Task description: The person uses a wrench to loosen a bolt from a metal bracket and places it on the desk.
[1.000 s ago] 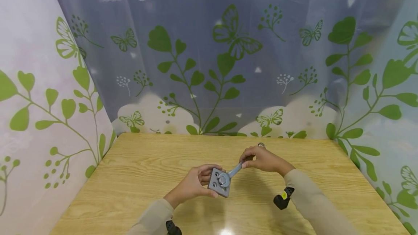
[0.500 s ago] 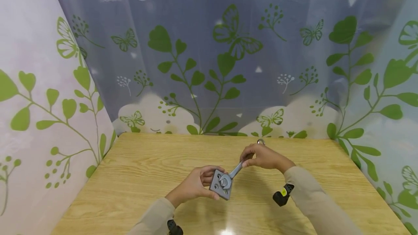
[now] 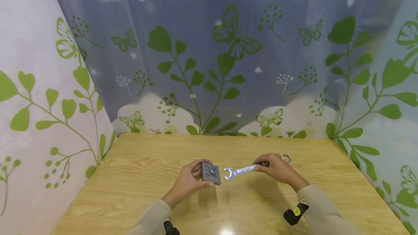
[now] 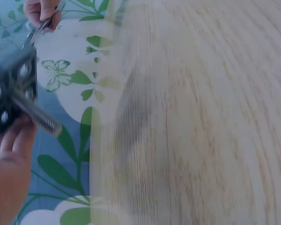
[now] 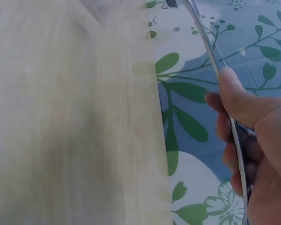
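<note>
My left hand grips a square grey metal plate by its edges, thumb below and fingers behind. A hex bolt sits in the plate's middle, with several holes around it. Its threaded shank juts from the back, seen in the left wrist view. To the right, my right hand pinches a combination wrench along its handle. The wrench's forked end points at the plate, a small gap away. Its ring end shows beyond the hand. The right wrist view has the wrench edge-on.
Both hands are above a light wooden table. A patterned curtain with leaves and butterflies hangs behind the table's far edge and along both sides. Dark cameras are strapped to the wrists.
The wrench has come off the bolt head and moved right with my right hand, its handle now lying flatter. The left hand with the plate has shifted slightly left and up.
</note>
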### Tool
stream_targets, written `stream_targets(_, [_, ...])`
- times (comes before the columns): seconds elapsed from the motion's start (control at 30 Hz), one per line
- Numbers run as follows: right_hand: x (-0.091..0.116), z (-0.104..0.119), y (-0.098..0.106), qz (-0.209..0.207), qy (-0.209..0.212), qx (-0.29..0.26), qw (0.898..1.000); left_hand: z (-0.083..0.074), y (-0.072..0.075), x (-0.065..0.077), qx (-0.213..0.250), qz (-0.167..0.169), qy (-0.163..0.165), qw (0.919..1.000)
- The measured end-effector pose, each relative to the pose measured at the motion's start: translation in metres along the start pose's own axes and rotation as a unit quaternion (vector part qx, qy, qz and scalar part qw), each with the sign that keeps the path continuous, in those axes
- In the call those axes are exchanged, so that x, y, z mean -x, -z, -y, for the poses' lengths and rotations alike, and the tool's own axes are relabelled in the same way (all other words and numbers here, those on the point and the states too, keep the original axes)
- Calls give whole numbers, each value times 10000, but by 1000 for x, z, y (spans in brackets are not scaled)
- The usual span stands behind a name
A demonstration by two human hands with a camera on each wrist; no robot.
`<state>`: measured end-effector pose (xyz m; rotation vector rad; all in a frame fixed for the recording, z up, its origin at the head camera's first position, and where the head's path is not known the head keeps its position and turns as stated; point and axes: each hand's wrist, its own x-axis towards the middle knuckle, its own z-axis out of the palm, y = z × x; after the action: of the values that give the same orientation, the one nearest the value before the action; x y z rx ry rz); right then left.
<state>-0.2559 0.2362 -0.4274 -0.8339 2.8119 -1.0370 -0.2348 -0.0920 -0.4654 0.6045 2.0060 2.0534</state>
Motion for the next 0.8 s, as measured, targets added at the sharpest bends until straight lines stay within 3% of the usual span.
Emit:
stream_targets(0.2, [16,9,-23,-545,-704,-401,9952,0,-8,-1,-376,-1209,14,9919])
stream_targets(0.33, [20,23,-43,-819,-1075,-959,9862,1,-13,-4,-541,-1683,143,9841])
stream_targets(0.5, [19,43,-64,-1007,-1279,-1472,9756,1,-19,-6,-743,-1937,116,9782])
stream_targets(0.8, [16,63,-89,-1264,-1125,-1292,9771,1,-26,-5,-1042,-2090,-165,9722])
